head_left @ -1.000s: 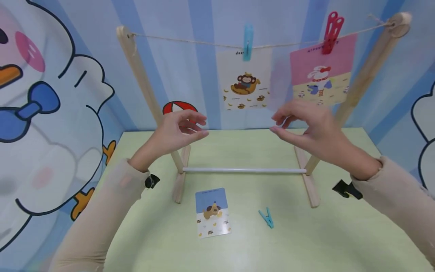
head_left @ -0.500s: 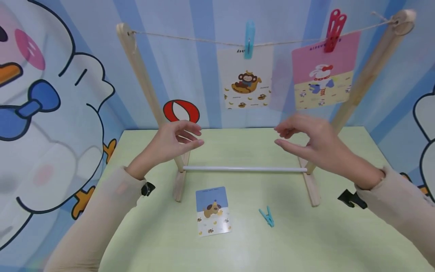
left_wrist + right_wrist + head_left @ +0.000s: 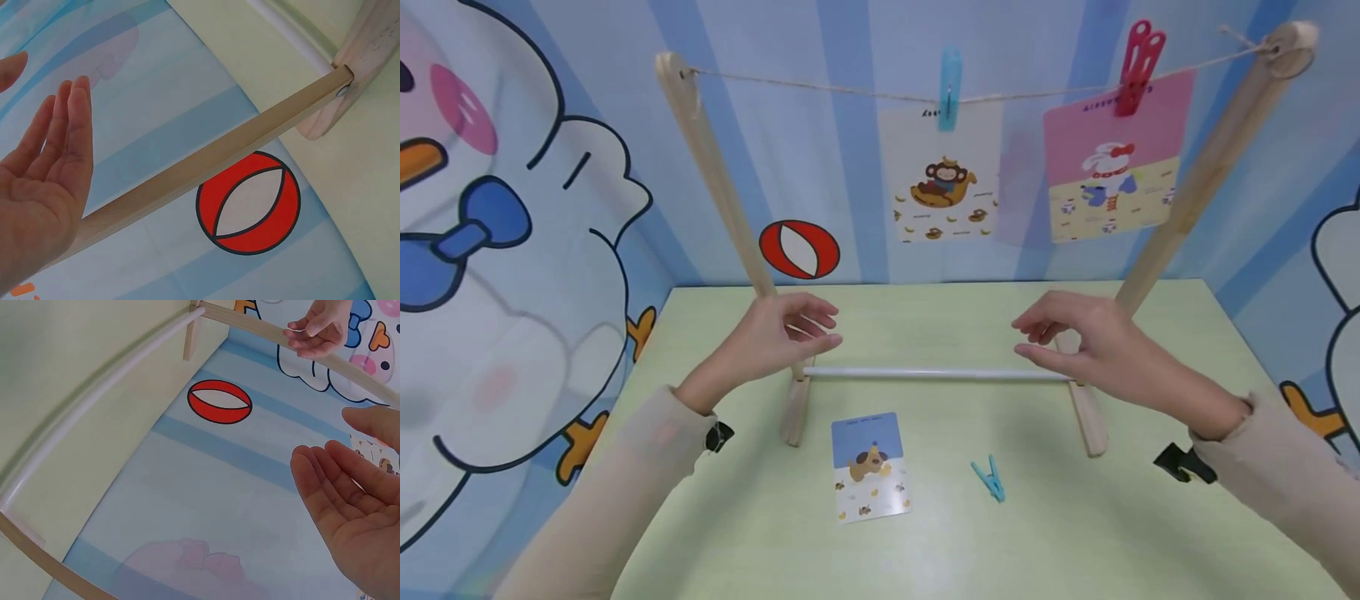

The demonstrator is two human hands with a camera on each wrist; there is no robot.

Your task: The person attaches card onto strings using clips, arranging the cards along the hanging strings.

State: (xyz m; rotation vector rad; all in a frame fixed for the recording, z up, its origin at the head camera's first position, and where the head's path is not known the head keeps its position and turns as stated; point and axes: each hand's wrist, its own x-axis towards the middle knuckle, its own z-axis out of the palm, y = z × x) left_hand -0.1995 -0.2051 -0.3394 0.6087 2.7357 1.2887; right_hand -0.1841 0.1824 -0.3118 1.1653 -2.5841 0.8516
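My left hand (image 3: 782, 337) hovers by the left wooden post (image 3: 718, 175), fingers loosely bent and holding nothing. Near the right post (image 3: 1217, 171), my right hand (image 3: 1086, 337) is likewise bare, its thumb apart from the fingers. Below them on the table lie a puppy card (image 3: 870, 468) with a blue top and a light-blue clothespin (image 3: 989, 478). Above, on the string (image 3: 820, 86), a blue clothespin (image 3: 950, 87) holds a monkey card (image 3: 942, 179) and a red clothespin (image 3: 1138, 71) holds a pink and yellow card (image 3: 1112, 162).
A white rod (image 3: 936, 373) joins the two wooden feet of the stand, low over the pale green table (image 3: 760, 533). Behind it rises a blue striped backdrop (image 3: 850, 167) with a printed red ball (image 3: 820, 250) and cartoon birds.
Both hands have come down, away from the height of the hanging cards, and moved slightly further apart. The cards and clothespins stay where they were.
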